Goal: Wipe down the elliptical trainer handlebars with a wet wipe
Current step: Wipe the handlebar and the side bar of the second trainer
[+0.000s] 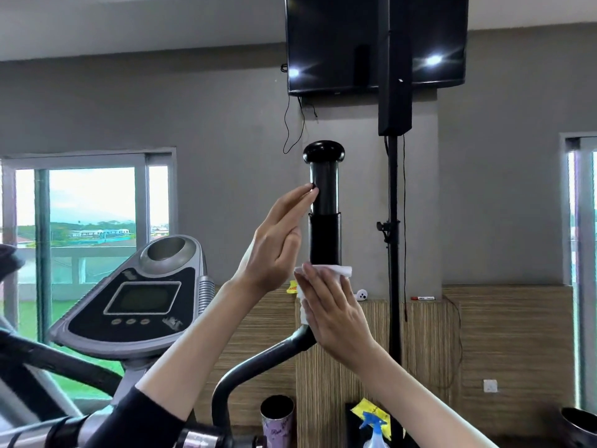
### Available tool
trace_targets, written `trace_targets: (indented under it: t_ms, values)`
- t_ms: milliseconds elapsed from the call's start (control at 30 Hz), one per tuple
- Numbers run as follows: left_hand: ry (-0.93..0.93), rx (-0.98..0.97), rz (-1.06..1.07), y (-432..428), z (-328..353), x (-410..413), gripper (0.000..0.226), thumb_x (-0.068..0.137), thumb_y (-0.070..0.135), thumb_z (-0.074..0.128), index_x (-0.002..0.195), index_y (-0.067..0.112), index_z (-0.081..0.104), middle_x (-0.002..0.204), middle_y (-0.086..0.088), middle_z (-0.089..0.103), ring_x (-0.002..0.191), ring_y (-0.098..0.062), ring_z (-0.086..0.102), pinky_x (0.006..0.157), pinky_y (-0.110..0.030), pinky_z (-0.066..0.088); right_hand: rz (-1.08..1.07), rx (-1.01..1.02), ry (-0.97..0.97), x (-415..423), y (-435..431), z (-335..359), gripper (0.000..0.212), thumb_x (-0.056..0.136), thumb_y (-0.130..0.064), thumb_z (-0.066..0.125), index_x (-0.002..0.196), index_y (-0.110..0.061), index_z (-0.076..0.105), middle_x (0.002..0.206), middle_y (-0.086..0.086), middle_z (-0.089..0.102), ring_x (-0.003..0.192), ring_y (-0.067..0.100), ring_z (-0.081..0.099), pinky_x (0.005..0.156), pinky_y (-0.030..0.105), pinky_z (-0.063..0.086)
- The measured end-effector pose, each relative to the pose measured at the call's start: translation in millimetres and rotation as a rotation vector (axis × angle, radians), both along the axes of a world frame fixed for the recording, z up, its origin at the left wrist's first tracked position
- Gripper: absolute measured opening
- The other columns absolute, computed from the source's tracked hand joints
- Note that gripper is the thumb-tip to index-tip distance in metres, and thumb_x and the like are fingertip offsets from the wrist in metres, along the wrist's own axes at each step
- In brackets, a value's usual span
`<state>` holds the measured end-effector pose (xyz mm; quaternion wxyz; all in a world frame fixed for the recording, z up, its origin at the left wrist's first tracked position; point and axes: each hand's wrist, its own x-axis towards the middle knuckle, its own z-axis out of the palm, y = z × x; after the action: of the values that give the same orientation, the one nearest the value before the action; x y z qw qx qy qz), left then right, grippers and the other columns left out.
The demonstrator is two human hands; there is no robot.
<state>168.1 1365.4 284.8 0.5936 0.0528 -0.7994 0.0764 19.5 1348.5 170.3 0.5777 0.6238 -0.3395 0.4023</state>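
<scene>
- Sleeve [151, 418], lower left, sits nearest us.
- Right hand [337, 313], centre frame, presses the wipe [339, 270] onto the handlebar [324, 234], fingers straight, together.
- Left hand [279, 236], fingers flat together, touches it higher up.
- We judge wiping underway; next, slide upward to the cap [323, 151].
- Console [135, 295] crowds left, stand [393, 253] right; above lies open.

Grey wall [210, 108]; dark television [336, 43] mounted above the left hand [274, 250]; black speaker [394, 101] on stand, set right of the right hand [336, 315]; window [90, 205] at their left; wood-grain panelling [500, 334] fitted below.
</scene>
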Motion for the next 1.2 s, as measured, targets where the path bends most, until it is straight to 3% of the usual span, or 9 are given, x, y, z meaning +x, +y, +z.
trace_targets:
  t_ms: [133,267,433,567,633,867,1067,1133,1200]
  values:
    - [-0.041,-0.023,0.054,2,2,7,0.054,0.088,0.005,0.027,0.137,-0.003,0.046,0.146,-0.014,0.042,0.137,-0.015,0.038,0.113,-0.035,0.034,0.243,0.072,-0.029,1,10,25,0.062,0.102,-0.022,0.030,0.153,-0.022,-0.005,0.161,-0.001,-0.008,0.148,0.020,-0.001,0.120,0.040,0.012]
    - [-0.037,-0.029,0.077,2,6,11,0.053,0.087,0.006,0.029,0.135,-0.002,0.049,0.143,-0.009,0.045,0.135,-0.009,0.040,0.111,-0.024,0.032,0.540,0.188,-0.189,10,26,67,0.060,0.104,-0.029,0.029,0.152,-0.026,-0.007,0.159,-0.013,-0.008,0.148,0.020,0.004,0.105,0.050,0.041]
    - [-0.016,-0.030,0.068,2,4,8,0.053,0.087,0.004,0.029,0.135,-0.002,0.050,0.144,-0.010,0.045,0.135,-0.011,0.041,0.111,-0.029,0.035,0.418,0.237,-0.199,12,25,54,0.049,0.103,-0.026,0.025,0.150,-0.013,0.016,0.159,-0.010,-0.011,0.148,0.020,-0.002,0.113,0.048,0.032]
    - [-0.020,-0.015,0.052,2,0,6,0.054,0.088,0.004,0.027,0.138,-0.001,0.047,0.147,-0.011,0.042,0.137,-0.016,0.040,0.108,-0.046,0.040,0.210,0.134,-0.040,-2,10,16,0.054,0.103,-0.022,0.022,0.153,-0.016,0.001,0.160,-0.002,-0.011,0.148,0.021,-0.005,0.120,0.036,0.007]
    - [-0.020,-0.017,0.056,1,-1,5,0.054,0.088,0.004,0.027,0.138,-0.002,0.046,0.147,-0.012,0.042,0.137,-0.017,0.040,0.107,-0.048,0.039,0.130,0.081,0.030,-8,3,3,0.054,0.103,-0.020,0.021,0.153,-0.013,0.000,0.160,0.000,-0.010,0.148,0.022,-0.004,0.120,0.035,0.002]
    - [-0.122,-0.102,0.205,8,0,11,0.056,0.088,0.007,0.029,0.143,0.004,0.042,0.152,-0.005,0.034,0.139,-0.009,0.034,0.108,-0.026,0.037,0.193,0.080,0.052,-10,8,15,0.066,0.098,-0.018,0.035,0.153,-0.017,-0.002,0.160,-0.002,-0.010,0.148,0.019,-0.002,0.120,0.036,0.006]
    - [-0.271,-0.241,0.344,10,10,19,0.056,0.089,0.009,0.034,0.144,0.008,0.041,0.155,-0.002,0.030,0.142,-0.010,0.030,0.107,-0.025,0.039,0.426,0.149,-0.085,2,20,48,0.065,0.101,-0.019,0.030,0.152,-0.021,-0.010,0.160,-0.006,-0.012,0.147,0.021,0.002,0.117,0.045,0.025]
    - [-0.283,-0.248,0.359,10,9,20,0.056,0.089,0.009,0.034,0.145,0.008,0.040,0.156,-0.002,0.028,0.142,-0.009,0.029,0.106,-0.021,0.037,0.486,0.150,-0.081,3,18,44,0.064,0.100,-0.014,0.035,0.152,-0.022,-0.002,0.160,-0.005,-0.009,0.147,0.024,0.004,0.114,0.049,0.029]
    - [-0.285,-0.237,0.355,10,6,20,0.057,0.088,0.009,0.034,0.145,0.009,0.039,0.156,-0.002,0.027,0.143,-0.010,0.029,0.105,-0.018,0.037,0.542,0.180,-0.057,1,15,37,0.047,0.097,-0.007,0.041,0.138,-0.020,0.022,0.161,0.000,-0.001,0.146,0.028,0.010,0.113,0.050,0.029]
